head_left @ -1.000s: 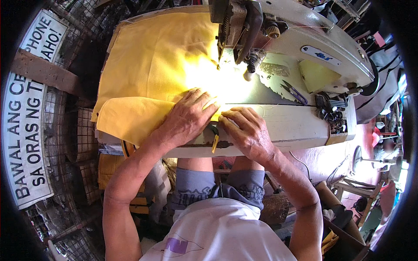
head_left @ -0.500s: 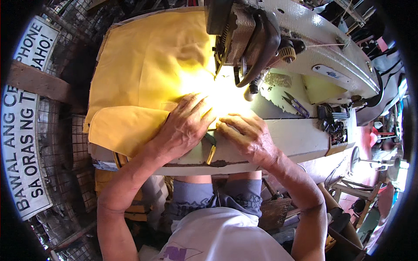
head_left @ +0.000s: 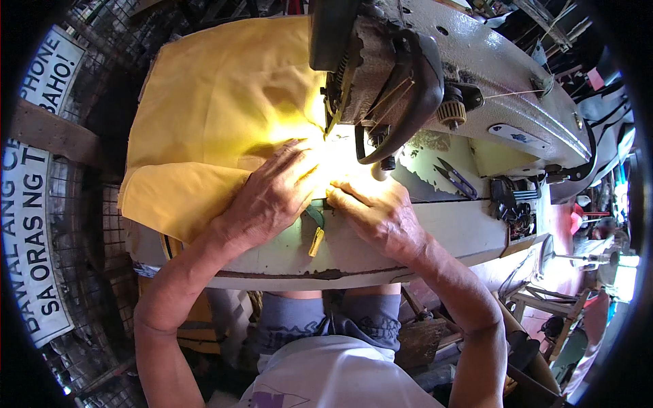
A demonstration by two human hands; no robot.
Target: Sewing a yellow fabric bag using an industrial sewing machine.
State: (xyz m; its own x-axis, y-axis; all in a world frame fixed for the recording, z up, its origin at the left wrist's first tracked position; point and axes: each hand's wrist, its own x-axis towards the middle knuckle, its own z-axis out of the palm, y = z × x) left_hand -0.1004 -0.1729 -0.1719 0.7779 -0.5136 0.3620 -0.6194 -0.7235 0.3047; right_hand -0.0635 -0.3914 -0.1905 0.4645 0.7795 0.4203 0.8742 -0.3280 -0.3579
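Observation:
A large piece of yellow fabric (head_left: 211,88) lies on the bed of a sewing machine (head_left: 435,68), with one flap (head_left: 180,197) folded back at its near left. My left hand (head_left: 275,194) presses on the fabric with bent fingers close together, just left of the needle area. Across from it, my right hand (head_left: 381,214) has its thumb and forefinger closed at the fabric's near right edge. Strong lamp glare washes out both sets of fingertips and the needle. Between my hands a short dark green strip with a yellow end (head_left: 316,241) hangs toward me.
Thread snips (head_left: 457,178) rest on the bed right of my right hand. Farther right, a small tray (head_left: 520,214) holds dark small parts. The machine's curved dark lever (head_left: 415,102) hangs close above my hands. Wire mesh with a white sign (head_left: 37,238) stands at the left.
The whole view has shifted, so the machine's head looks lower and larger and the fabric sits farther left. Both hands keep nearly the same place on the fabric beside the needle area.

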